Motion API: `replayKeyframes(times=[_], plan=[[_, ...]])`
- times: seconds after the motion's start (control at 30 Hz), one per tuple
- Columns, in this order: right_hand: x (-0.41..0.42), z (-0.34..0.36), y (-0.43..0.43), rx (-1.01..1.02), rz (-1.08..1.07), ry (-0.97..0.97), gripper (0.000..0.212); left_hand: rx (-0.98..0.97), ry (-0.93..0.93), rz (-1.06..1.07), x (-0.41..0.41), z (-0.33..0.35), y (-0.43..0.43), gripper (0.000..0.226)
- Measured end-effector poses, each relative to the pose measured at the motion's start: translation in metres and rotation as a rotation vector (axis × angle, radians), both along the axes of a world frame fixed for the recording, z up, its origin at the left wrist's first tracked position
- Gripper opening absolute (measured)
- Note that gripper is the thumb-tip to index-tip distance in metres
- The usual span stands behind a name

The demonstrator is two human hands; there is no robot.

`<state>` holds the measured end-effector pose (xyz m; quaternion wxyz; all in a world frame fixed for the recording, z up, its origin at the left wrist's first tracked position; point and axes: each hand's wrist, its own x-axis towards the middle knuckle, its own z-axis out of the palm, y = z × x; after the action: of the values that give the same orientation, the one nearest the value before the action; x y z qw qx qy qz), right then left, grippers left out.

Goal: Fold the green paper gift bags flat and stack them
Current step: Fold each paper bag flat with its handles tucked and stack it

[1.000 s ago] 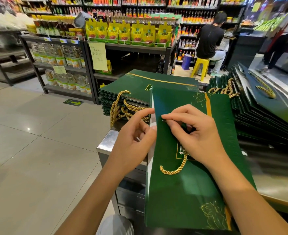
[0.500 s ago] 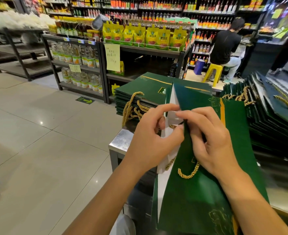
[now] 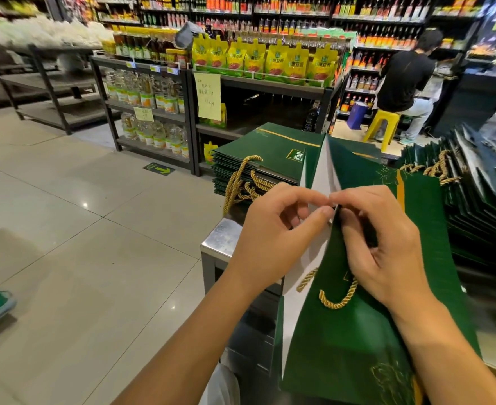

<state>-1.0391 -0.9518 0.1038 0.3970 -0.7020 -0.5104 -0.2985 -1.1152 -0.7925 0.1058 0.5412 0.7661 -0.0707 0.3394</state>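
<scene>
Pinching the upper edge of the green gift bag (image 3: pixel 343 346), fingers (image 3: pixel 308 195) of left hand (image 3: pixel 273 238) and right hand (image 3: pixel 386 252) grip opposite panels, apparently to set its side crease before stacking.

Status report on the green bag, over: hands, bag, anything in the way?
Left hand, right hand: both pinch the green bag at its edge. Bag gaping, white inside showing, not flat yet. Flat stack behind, untouched.
</scene>
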Motion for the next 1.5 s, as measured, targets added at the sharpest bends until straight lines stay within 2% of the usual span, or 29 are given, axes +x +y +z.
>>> replayKeyframes(times=[0.17,0.3,0.37,0.43,0.53,0.6,0.67,0.8,1.03,1.17,1.3,1.43,1.5], plan=[[0.000,-0.002,0.001,0.000,-0.040,-0.029,0.030,0.044,0.000,0.049,0.001,-0.002,-0.001,0.008],[0.003,-0.004,0.002,-0.009,-0.049,-0.049,0.033,-0.032,0.043,0.090,-0.004,-0.009,0.010,0.007],[0.003,-0.004,0.002,-0.018,-0.038,-0.045,0.034,-0.141,0.078,0.102,-0.009,-0.010,0.016,0.009],[0.003,-0.004,0.003,-0.034,-0.024,-0.033,0.033,-0.329,0.152,0.063,-0.014,-0.009,0.018,0.009],[0.002,-0.004,0.004,-0.070,-0.043,-0.010,0.035,-0.568,0.307,-0.107,-0.019,-0.006,0.015,0.013],[0.001,-0.003,0.005,-0.108,-0.077,-0.007,0.037,-0.659,0.378,-0.225,-0.019,-0.007,0.014,0.030],[0.000,-0.002,0.006,-0.172,-0.111,-0.021,0.039,-0.652,0.393,-0.278,-0.017,-0.010,0.014,0.044],[0.003,-0.005,0.010,-0.328,-0.187,-0.092,0.043,-0.474,0.381,-0.335,-0.017,-0.017,0.020,0.051],[0.008,-0.005,0.005,-0.372,-0.249,-0.046,0.038,-0.452,0.444,-0.224,-0.013,-0.011,0.011,0.043],[0.004,-0.006,-0.029,-0.380,-0.333,0.071,0.043,-0.492,0.461,-0.140,-0.009,-0.011,0.011,0.032],[-0.019,-0.014,-0.074,-0.384,-0.606,0.112,0.040,-0.472,0.454,-0.053,-0.007,-0.014,0.009,0.026],[-0.047,-0.014,-0.100,-0.420,-0.970,0.369,0.063,-0.432,0.432,0.026,-0.008,-0.018,0.005,0.023],[-0.052,-0.012,-0.103,-0.373,-0.941,0.485,0.055,-0.423,0.432,0.048,-0.011,-0.017,0.005,0.017]])
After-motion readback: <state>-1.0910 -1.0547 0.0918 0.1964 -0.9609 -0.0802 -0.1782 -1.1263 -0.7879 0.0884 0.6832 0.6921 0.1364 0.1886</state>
